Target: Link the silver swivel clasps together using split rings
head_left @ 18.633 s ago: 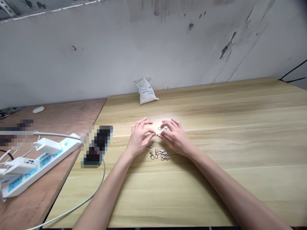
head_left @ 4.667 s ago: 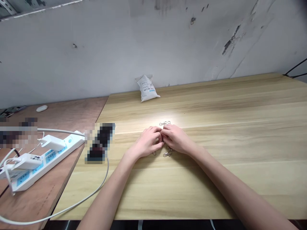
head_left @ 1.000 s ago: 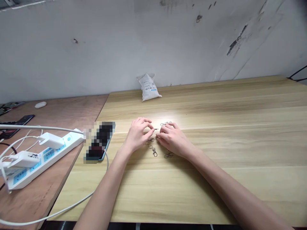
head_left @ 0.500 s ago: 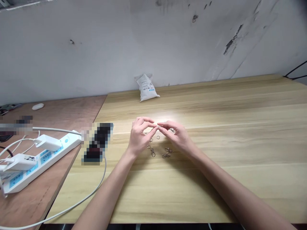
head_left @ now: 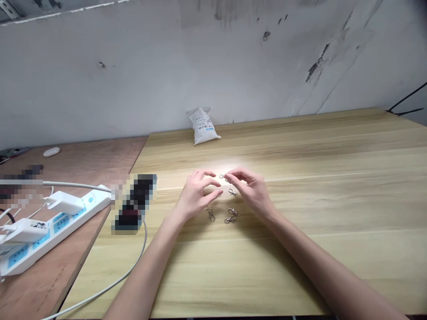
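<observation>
My right hand (head_left: 251, 189) is closed in a pinch, thumb against forefinger, on a small metal ring (head_left: 221, 177) that sticks out to the left of the fingertips. Across from it, my left hand (head_left: 198, 193) is open, its thumb and fingers spread with nothing visible between them. On the wooden table between the hands lies a metal swivel clasp (head_left: 232, 192). Nearer to me are a second clasp (head_left: 211, 215), below the left hand, and a small cluster of clasps (head_left: 232, 216). The left hand partly hides some loose rings.
A white plastic packet (head_left: 204, 126) stands at the back by the wall. To the left, a white power strip (head_left: 71, 218) with plugged-in chargers lies on a browner tabletop. A blurred-out phone-like thing (head_left: 135, 202) and a white cable (head_left: 125, 273) are left of my arm.
The hands, whose fingertips met half a second ago, are now apart. My left fingers have spread, while the right hand keeps the ring. The view has shifted slightly.
</observation>
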A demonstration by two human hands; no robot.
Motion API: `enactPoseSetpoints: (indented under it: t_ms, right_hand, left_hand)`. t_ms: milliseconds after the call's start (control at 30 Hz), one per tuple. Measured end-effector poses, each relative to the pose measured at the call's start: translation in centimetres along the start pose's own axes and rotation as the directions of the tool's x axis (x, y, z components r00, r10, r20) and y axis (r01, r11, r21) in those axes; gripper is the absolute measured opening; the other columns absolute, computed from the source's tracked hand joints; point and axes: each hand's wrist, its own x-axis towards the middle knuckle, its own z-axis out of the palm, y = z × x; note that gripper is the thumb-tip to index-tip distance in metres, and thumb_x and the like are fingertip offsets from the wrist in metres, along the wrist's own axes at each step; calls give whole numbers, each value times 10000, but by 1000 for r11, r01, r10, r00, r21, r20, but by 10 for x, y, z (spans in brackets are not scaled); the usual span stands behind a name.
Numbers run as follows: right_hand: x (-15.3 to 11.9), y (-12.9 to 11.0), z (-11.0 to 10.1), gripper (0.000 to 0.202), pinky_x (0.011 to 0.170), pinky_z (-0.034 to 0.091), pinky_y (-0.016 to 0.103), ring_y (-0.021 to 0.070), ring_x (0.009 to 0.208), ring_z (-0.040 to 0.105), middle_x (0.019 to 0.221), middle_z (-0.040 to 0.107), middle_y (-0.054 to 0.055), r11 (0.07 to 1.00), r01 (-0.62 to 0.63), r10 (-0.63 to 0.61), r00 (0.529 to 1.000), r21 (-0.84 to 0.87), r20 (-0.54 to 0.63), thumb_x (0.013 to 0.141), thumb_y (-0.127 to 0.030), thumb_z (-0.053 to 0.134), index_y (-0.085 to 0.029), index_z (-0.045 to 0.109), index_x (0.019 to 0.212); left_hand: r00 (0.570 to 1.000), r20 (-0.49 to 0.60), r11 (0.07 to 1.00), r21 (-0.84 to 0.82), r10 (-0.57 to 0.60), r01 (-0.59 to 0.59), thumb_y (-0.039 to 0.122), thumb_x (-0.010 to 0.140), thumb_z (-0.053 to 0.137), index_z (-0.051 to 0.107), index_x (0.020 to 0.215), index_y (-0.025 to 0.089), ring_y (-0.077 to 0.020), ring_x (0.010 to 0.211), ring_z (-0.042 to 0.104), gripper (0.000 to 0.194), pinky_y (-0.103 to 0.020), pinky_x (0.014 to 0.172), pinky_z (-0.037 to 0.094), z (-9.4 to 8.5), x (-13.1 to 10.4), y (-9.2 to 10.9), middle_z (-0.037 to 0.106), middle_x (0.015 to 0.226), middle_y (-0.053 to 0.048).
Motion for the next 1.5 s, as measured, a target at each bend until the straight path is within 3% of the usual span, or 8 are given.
enactPoseSetpoints:
  t_ms: [133,300,467,633,800,1100,1333,1500]
  right_hand:
    - [1,2,-2,191,650,512,297,155,698,635,795,714,49,999,-52,52,999,13,-14,890,-344,617,-180,712,869]
    - [0,4,-1,213,603,482,276,137,643,606,756,695,37,998,-62,62,997,-2,40,898,-369,605,-180,702,881]
    - [-1,11,1,235,552,417,254,113,570,532,640,599,-11,998,-62,62,988,-4,140,916,-396,577,-182,668,882]
    - [0,14,1,262,552,425,248,111,580,514,673,586,-9,995,-94,86,981,39,173,914,-431,565,-187,654,880]
    - [1,12,1,275,587,489,261,117,610,587,788,645,20,987,-121,96,971,105,219,897,-453,581,-186,644,874]
    - [2,13,0,283,510,410,239,91,518,479,695,617,-7,979,-155,130,975,135,178,902,-452,580,-175,622,862]
    - [3,17,-1,298,641,449,283,164,703,590,798,688,32,997,-59,67,980,-48,186,932,-415,533,-194,733,923]
    - [2,17,-1,271,762,482,319,189,860,636,954,715,70,993,-59,83,964,-102,253,937,-322,509,-202,723,1051]
  left_hand:
    - [988,147,988,138,44,-65,324,805,728,702,851,232,-261,1140,529,106,-465,973,394,1,-3,-8,622,1204,-55]
    - [985,169,979,188,40,-73,241,872,639,676,815,222,-231,1117,551,71,-442,976,395,12,-3,-6,664,1118,-34]
    - [988,109,970,209,105,-126,186,885,573,634,799,202,-198,1013,591,107,-419,999,379,14,-2,-4,702,985,-19]
    - [997,-28,990,119,74,-70,170,830,616,630,801,207,-176,846,618,49,-427,1018,367,8,0,-3,708,806,12]
    - [997,-69,998,41,46,-43,230,855,656,679,795,220,-191,854,615,65,-384,864,416,5,2,-2,732,827,-1]
    - [993,-119,998,-56,11,-18,249,865,669,707,829,222,-188,866,619,59,-381,864,440,8,1,0,741,864,-11]
    - [955,-296,993,-116,-25,-10,218,877,645,698,864,217,-192,884,594,55,-360,808,499,4,3,2,725,841,-19]
    - [963,-268,995,-103,-13,-15,200,880,634,715,901,222,-202,912,585,87,-376,829,502,7,2,-2,737,859,-20]
